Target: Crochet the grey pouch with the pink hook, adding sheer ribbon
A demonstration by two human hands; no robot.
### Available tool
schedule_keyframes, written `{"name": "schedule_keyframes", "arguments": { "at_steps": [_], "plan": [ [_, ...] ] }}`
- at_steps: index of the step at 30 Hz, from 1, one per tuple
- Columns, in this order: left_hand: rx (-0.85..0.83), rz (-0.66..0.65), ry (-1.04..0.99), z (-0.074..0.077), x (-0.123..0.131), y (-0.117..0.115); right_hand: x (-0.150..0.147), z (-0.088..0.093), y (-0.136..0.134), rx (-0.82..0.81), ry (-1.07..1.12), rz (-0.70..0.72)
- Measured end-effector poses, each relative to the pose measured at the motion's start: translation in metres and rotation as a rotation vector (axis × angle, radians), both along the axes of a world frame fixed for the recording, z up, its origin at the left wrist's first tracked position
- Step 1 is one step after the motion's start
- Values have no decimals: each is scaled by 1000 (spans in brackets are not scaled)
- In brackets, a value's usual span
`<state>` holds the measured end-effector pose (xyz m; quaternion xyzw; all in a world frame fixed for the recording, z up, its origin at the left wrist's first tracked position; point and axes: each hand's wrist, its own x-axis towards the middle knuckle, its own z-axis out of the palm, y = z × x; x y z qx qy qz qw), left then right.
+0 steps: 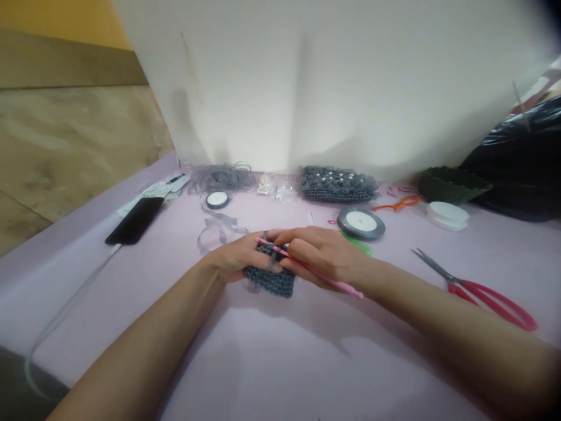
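In the middle of the view my left hand (239,255) is closed on a grey crocheted piece (274,280), with the thumb on its upper edge. My right hand (322,254) grips a pink crochet hook (348,287), whose tip lies at the top edge of the piece, by a loop of grey ribbon. From the left hand, thin grey ribbon (217,229) trails over the table toward a small ribbon spool (217,200). Part of the crocheted piece is hidden behind the fingers.
A pair of red-handled scissors (456,282) lies at right, near a large ribbon spool (362,223) and white spools (447,216). Behind stand a finished-looking grey pouch with pearls (337,183) and loose beads (265,185). At left, a phone (135,221) trails a white cable (74,301).
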<state>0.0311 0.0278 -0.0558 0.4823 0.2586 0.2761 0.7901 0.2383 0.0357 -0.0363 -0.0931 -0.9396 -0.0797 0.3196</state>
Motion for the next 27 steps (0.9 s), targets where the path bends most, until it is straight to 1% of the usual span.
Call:
{"name": "schedule_keyframes", "arguments": {
  "at_steps": [3, 6, 10, 15, 18, 22, 24, 27],
  "plan": [
    [29, 17, -3, 4, 1, -1, 2, -2, 3, 13, 10, -11],
    [26, 95, 56, 8, 1, -1, 5, -3, 6, 59, -24, -49],
    [19, 193, 161, 9, -1, 0, 9, 0, 9, 112, -95, -91],
    [24, 226, 197, 9, -6, 2, 11, 5, 7, 105, -130, -105],
    [24, 220, 179, 10, -7, 4, 11, 6, 6, 76, -150, -104],
    [29, 212, 164, 11, -9, 5, 12, 7, 3, -35, -162, -106],
    [31, 214, 181, 11, -10, 5, 13, 9, 1, -135, -169, -102],
    [38, 191, 214, 11, -13, 6, 17, 15, -1, -333, -171, -71]
  ]
}}
